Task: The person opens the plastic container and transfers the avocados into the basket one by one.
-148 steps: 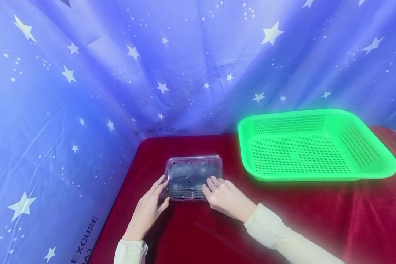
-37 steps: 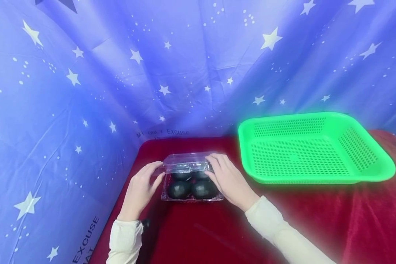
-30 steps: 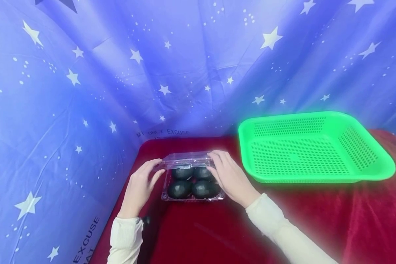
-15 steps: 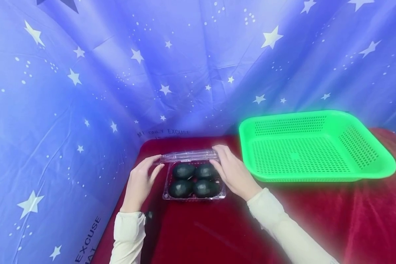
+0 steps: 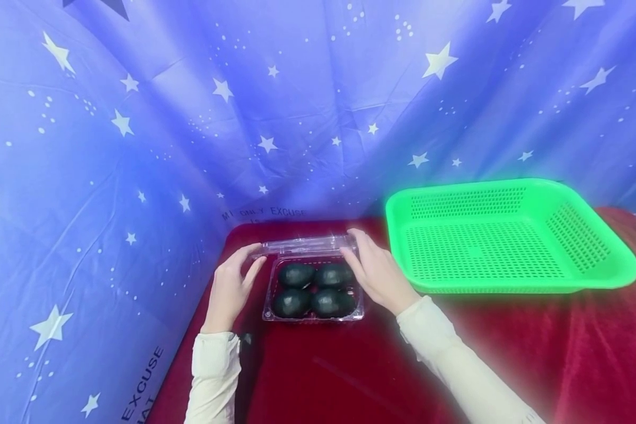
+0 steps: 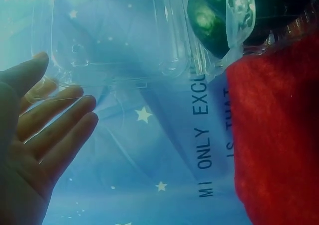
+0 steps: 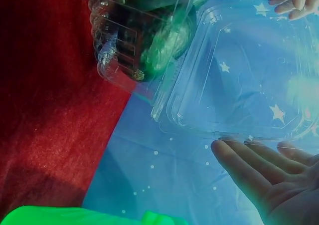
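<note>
Bare left hand [image 5: 229, 288] and bare right hand [image 5: 380, 272], each with slender fingers and rounded fingertips, emerging from matching long sleeves of pale cream cloth. The left sleeve [image 5: 212, 383] ends at the wrist in a broad cuff, with soft creases below it; the right sleeve [image 5: 466, 368] shows loose folds near its wrist end and along the forearm. A small dark piece [image 5: 247, 338], too indistinct to identify, appears just beside the left cuff.
</note>
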### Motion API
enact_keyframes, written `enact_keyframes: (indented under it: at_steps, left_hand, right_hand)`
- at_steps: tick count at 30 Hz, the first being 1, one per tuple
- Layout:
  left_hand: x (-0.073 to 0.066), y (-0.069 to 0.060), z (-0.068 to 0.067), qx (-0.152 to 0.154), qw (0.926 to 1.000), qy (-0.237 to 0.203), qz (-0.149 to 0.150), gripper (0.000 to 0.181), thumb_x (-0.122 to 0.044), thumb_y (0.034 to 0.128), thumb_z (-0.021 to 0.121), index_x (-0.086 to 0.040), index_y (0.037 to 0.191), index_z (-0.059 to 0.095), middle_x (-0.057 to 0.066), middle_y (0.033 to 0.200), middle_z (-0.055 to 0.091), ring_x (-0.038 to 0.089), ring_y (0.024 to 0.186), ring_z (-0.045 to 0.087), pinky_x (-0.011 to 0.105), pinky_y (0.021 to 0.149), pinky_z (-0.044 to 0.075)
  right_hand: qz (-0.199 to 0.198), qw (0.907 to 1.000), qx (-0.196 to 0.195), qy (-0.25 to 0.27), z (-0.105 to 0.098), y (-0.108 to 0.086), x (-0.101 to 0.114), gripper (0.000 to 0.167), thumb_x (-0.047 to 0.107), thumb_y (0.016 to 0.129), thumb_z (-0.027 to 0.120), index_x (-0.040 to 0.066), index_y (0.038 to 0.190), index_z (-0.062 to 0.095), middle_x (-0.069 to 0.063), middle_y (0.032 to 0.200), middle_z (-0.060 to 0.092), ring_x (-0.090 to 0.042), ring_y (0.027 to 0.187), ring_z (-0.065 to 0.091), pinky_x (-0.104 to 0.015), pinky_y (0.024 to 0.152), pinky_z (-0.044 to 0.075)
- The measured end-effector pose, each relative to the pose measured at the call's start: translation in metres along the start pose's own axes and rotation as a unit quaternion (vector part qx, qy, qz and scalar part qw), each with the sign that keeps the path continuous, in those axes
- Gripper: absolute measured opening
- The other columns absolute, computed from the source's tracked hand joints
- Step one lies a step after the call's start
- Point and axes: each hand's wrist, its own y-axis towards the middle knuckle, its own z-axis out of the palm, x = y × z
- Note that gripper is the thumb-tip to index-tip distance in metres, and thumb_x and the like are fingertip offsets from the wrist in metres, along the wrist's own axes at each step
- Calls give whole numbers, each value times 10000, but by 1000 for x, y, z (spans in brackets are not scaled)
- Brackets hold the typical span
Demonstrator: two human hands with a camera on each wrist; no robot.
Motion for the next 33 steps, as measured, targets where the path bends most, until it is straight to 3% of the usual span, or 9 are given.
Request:
enact_keyframes:
  at_steps: [5,13,18,33]
  left_hand:
    - [4,3,5,-26,9994,-350,-66,332,-186,921,716,-137,1246,667,52,1090,734,206,950,712,410,899,559]
    - [10,6,15,-2,9968,-740,-313,385,-157,949,676,-107,1325,609,108,1124,730,259,1037,708,445,936,548]
    - [12,7,21,35,9942,-945,-504,342,-150,971,644,-93,1307,621,134,1147,720,277,1076,695,458,971,530]
    - [25,5,27,370,9888,-1247,-737,298,-156,1034,524,-64,1303,617,127,1284,661,271,1233,602,454,1073,453]
  right_hand:
    - [126,9997,-67,172,2,3,-1,526,399,1045,462,29,1416,408,-176,1310,608,-335,1139,648,-475,987,522]
    - [374,9978,-161,529,4,5,-7,490,340,1053,463,38,1428,370,-183,1337,600,-333,1208,611,-492,1017,498]
    - [384,9977,-166,534,5,4,-10,508,389,1061,417,36,1425,384,-191,1357,581,-347,1207,607,-494,1018,497]
    - [381,9932,-254,1074,17,7,-18,468,404,1061,403,88,1404,436,-137,1369,567,-320,1194,623,-472,1021,502]
